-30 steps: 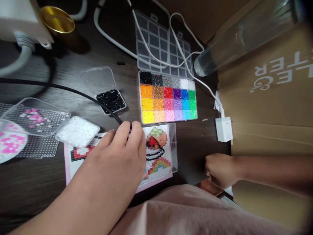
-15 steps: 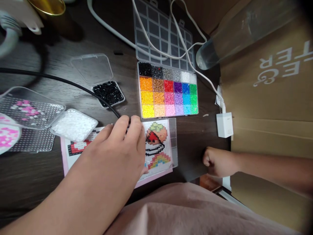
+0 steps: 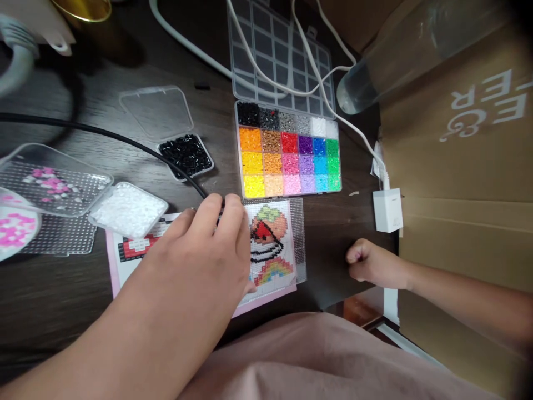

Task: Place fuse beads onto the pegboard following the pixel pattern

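My left hand bends its fingers down over a pattern sheet and the clear pegboard on it. A black cable runs up to these fingers; a dark bit shows between them, mostly hidden. Black beads form a curved outline on the board, beside a red patch. The printed rainbow shows through. Over the dark table at the right, my right hand is closed in a fist, and whatever may be inside is hidden.
An open sorting box holds beads in many colours. Small boxes of black beads and white beads stand left of it. White cables cross the lid to a charger. A cardboard box borders the right.
My right hand has risen slightly, and its fist is turned a little. My left hand keeps its place over the sheet. The whole view has shifted slightly.
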Demonstrator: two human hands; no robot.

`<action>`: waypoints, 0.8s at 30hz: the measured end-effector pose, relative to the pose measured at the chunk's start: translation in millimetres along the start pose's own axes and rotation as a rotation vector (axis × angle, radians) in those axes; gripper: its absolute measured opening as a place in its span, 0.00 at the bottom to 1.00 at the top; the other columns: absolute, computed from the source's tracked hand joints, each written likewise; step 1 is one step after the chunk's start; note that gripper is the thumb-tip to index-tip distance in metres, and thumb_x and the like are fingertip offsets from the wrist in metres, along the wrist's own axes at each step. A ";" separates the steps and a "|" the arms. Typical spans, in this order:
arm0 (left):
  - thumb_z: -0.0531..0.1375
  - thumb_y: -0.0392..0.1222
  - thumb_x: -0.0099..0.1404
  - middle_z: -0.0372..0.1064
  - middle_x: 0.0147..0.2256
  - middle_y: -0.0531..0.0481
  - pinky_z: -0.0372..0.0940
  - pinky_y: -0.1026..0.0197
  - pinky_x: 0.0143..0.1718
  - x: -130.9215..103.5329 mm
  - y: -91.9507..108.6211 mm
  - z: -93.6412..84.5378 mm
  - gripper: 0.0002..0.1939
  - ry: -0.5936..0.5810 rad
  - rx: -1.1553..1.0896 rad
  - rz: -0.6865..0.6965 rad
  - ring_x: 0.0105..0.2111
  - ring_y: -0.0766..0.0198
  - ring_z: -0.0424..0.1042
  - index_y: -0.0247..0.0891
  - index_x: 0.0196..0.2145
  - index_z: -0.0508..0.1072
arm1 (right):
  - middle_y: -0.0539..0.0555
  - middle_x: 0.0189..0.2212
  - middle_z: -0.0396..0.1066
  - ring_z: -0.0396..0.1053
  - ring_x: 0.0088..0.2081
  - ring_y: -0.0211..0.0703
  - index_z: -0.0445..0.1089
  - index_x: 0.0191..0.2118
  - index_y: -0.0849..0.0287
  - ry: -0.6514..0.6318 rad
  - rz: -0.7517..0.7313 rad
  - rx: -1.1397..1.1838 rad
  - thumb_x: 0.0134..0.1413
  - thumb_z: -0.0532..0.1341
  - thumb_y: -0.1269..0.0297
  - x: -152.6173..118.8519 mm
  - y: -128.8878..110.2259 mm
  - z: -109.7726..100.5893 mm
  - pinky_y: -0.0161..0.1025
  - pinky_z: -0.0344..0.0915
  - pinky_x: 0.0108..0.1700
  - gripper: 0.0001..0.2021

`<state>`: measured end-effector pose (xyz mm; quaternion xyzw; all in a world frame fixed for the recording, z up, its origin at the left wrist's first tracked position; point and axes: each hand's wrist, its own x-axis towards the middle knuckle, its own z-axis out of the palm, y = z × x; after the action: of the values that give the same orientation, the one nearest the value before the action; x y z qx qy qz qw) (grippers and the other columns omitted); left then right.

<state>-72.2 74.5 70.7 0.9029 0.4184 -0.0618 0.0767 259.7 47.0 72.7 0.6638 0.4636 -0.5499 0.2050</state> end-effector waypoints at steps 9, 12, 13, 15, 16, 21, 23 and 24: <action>0.70 0.60 0.50 0.65 0.52 0.28 0.68 0.43 0.47 -2.5 0.8 1.1 0.42 0.025 0.028 0.012 0.52 0.36 0.64 0.23 0.54 0.72 | 0.40 0.07 0.45 0.41 0.10 0.28 0.48 0.14 0.53 -0.093 0.005 0.353 0.40 0.60 0.64 2.5 8.5 -0.6 0.31 0.35 0.14 0.17; 0.70 0.58 0.51 0.66 0.51 0.28 0.68 0.43 0.47 -1.6 0.1 2.1 0.42 0.053 0.039 0.015 0.51 0.37 0.65 0.21 0.54 0.72 | 0.39 0.08 0.47 0.42 0.10 0.28 0.57 0.16 0.55 -0.167 -0.187 0.707 0.42 0.67 0.62 -1.7 -6.9 -16.2 0.29 0.39 0.13 0.17; 0.71 0.58 0.50 0.67 0.51 0.28 0.69 0.43 0.47 -1.3 -0.1 2.4 0.43 0.069 0.041 0.014 0.52 0.37 0.65 0.20 0.53 0.73 | 0.39 0.10 0.46 0.41 0.11 0.27 0.61 0.17 0.57 -0.137 -0.306 0.828 0.42 0.68 0.61 -4.2 -14.7 -24.3 0.28 0.41 0.14 0.15; 0.72 0.58 0.48 0.68 0.52 0.28 0.70 0.43 0.47 -1.5 0.0 2.7 0.44 0.117 0.044 0.010 0.52 0.37 0.66 0.20 0.53 0.74 | 0.40 0.13 0.47 0.41 0.13 0.27 0.69 0.20 0.58 -0.059 -0.588 0.951 0.44 0.69 0.58 -9.0 -31.3 -41.5 0.28 0.43 0.14 0.13; 0.73 0.58 0.46 0.69 0.52 0.28 0.70 0.43 0.47 -2.0 0.2 2.8 0.44 0.148 0.045 0.006 0.52 0.37 0.67 0.21 0.52 0.75 | 0.41 0.14 0.48 0.40 0.13 0.27 0.72 0.22 0.57 0.008 -0.722 0.989 0.47 0.69 0.57 -10.3 -39.0 -49.3 0.28 0.43 0.14 0.11; 0.75 0.62 0.36 0.74 0.51 0.31 0.73 0.44 0.44 -5.2 0.5 4.5 0.47 0.279 0.099 -0.030 0.49 0.39 0.72 0.27 0.49 0.79 | 0.51 0.31 0.71 0.59 0.20 0.33 0.78 0.28 0.47 0.306 -1.086 1.097 0.61 0.60 0.49 7.0 -68.5 -68.4 0.31 0.55 0.16 0.15; 0.73 0.65 0.36 0.75 0.51 0.32 0.73 0.46 0.42 -5.9 -1.1 7.2 0.47 0.305 0.116 -0.013 0.49 0.40 0.73 0.29 0.48 0.80 | 0.51 0.32 0.71 0.66 0.28 0.38 0.78 0.28 0.45 0.412 -1.156 1.158 0.64 0.56 0.46 20.8 -79.1 -69.7 0.36 0.67 0.26 0.18; 0.72 0.67 0.38 0.75 0.51 0.33 0.73 0.46 0.42 -6.0 -2.2 9.5 0.45 0.322 0.123 0.004 0.49 0.40 0.73 0.30 0.47 0.80 | 0.51 0.29 0.69 0.66 0.28 0.39 0.78 0.29 0.44 0.439 -1.180 1.182 0.64 0.55 0.44 27.3 -84.0 -70.0 0.38 0.69 0.29 0.20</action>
<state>-78.2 69.6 62.2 0.9049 0.4190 0.0585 -0.0464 225.9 153.2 89.3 0.4035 0.3994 -0.5767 -0.5875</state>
